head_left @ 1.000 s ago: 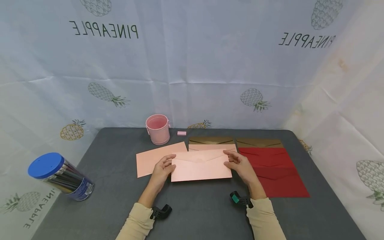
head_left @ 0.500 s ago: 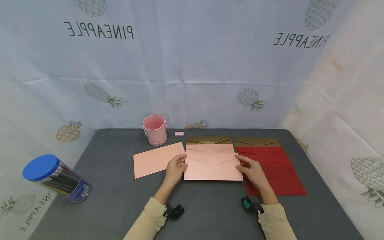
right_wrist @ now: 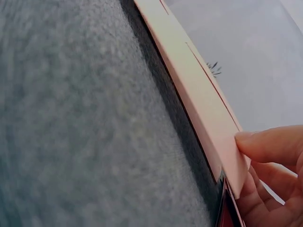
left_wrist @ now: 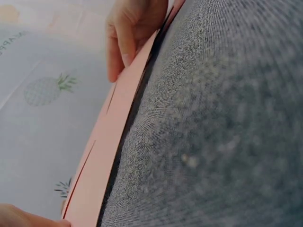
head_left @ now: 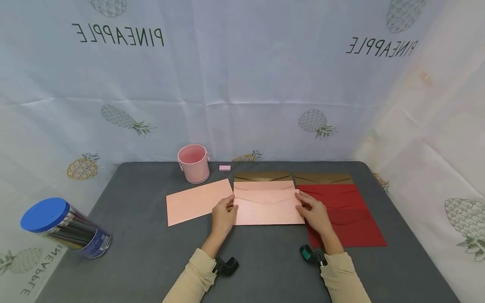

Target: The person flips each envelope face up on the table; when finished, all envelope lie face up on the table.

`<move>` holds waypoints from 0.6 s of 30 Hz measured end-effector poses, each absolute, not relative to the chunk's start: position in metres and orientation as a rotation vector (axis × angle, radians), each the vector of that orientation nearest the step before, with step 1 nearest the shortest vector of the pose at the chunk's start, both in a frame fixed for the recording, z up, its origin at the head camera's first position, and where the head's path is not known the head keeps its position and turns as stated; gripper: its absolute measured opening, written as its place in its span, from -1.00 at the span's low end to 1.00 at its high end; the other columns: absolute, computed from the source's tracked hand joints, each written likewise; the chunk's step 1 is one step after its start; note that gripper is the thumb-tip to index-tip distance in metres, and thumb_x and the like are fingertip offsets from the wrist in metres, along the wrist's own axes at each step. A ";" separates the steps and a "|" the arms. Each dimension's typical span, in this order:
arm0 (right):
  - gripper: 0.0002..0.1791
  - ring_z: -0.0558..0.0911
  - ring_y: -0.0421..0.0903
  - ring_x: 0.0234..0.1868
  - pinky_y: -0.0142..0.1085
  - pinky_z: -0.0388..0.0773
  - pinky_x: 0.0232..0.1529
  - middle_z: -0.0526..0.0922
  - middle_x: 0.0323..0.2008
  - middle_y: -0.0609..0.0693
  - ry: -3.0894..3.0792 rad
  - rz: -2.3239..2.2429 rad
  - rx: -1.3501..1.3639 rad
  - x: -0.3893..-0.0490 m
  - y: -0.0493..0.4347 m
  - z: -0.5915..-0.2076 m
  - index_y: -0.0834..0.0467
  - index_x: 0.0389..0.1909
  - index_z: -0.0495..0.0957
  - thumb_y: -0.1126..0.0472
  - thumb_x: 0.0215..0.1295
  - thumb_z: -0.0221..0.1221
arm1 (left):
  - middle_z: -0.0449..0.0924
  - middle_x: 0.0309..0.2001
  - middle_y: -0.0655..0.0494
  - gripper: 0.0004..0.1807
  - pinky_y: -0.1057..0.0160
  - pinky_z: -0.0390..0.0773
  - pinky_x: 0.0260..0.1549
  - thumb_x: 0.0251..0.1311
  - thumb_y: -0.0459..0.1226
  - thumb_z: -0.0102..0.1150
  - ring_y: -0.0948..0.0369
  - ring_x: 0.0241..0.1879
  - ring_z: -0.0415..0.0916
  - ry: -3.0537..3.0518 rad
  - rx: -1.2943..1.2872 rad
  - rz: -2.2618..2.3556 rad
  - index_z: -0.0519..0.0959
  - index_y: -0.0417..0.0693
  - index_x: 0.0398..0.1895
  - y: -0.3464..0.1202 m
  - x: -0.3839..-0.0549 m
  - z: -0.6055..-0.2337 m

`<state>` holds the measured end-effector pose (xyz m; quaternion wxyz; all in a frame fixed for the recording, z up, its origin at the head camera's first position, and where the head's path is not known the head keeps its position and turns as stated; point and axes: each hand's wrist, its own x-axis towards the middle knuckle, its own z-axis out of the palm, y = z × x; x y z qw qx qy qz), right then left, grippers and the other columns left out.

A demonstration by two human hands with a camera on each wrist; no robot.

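A light pink envelope (head_left: 269,213) lies low over the grey table, flap side up, covering the lower part of another pink envelope (head_left: 263,184). My left hand (head_left: 222,215) pinches its left edge. At the right edge, my right hand (head_left: 316,213) pinches it, thumb on top and fingers beneath in the right wrist view. In the left wrist view a dark gap shows under the near edge of the envelope (left_wrist: 106,137). Left of my left hand lies a third pink envelope (head_left: 195,203), plain side up and slanted.
Overlapping red envelopes (head_left: 354,223) lie at the right, below a gold envelope (head_left: 322,178). Another gold envelope (head_left: 262,176) sits behind the pink ones. A pink bucket (head_left: 195,166) and a small pink block (head_left: 225,168) stand at the back. A blue-lidded jar of pencils (head_left: 70,230) is at left.
Both hands have carried the pink envelope to the right, and it now lines up below the pink envelope behind it. In the last half second it has shifted slightly away from me.
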<state>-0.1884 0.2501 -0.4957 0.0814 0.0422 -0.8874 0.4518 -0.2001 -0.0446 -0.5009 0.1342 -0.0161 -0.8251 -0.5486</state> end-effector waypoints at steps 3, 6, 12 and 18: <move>-0.52 0.63 0.09 -0.13 -0.47 0.54 -0.34 0.45 0.24 0.23 -2.640 1.315 0.139 -0.189 0.249 -0.497 0.23 0.19 0.47 0.30 0.22 0.23 | 0.63 -0.22 -0.21 -0.65 0.23 0.66 -0.25 0.05 -0.54 0.22 0.06 -0.27 0.63 -2.388 -0.058 -1.566 0.58 -0.41 -0.03 -0.044 -0.201 -0.503; -0.52 0.62 0.00 -0.26 -0.47 0.53 -0.42 0.45 0.23 0.25 -2.646 1.286 0.149 -0.191 0.248 -0.498 0.24 0.18 0.47 0.31 0.21 0.23 | 0.61 -0.20 -0.21 -0.64 0.22 0.66 -0.23 0.02 -0.56 0.23 0.04 -0.26 0.62 -2.374 -0.064 -1.563 0.58 -0.42 -0.04 -0.045 -0.202 -0.503; -0.52 0.62 0.05 -0.14 -0.40 0.54 -0.33 0.44 0.24 0.24 -2.714 1.211 0.156 -0.191 0.245 -0.499 0.23 0.19 0.47 0.31 0.21 0.22 | 0.61 -0.16 -0.20 -0.64 0.21 0.64 -0.18 0.03 -0.56 0.23 0.06 -0.23 0.60 -2.395 -0.048 -1.555 0.59 -0.40 -0.03 -0.047 -0.201 -0.505; -0.52 0.58 0.17 -0.04 -0.16 0.58 -0.20 0.44 0.22 0.28 -2.750 1.136 0.201 -0.191 0.241 -0.497 0.28 0.18 0.46 0.34 0.21 0.19 | 0.60 -0.15 -0.18 -0.65 0.19 0.64 -0.18 0.02 -0.56 0.23 0.07 -0.22 0.59 -2.429 -0.043 -1.514 0.59 -0.40 -0.04 -0.047 -0.200 -0.505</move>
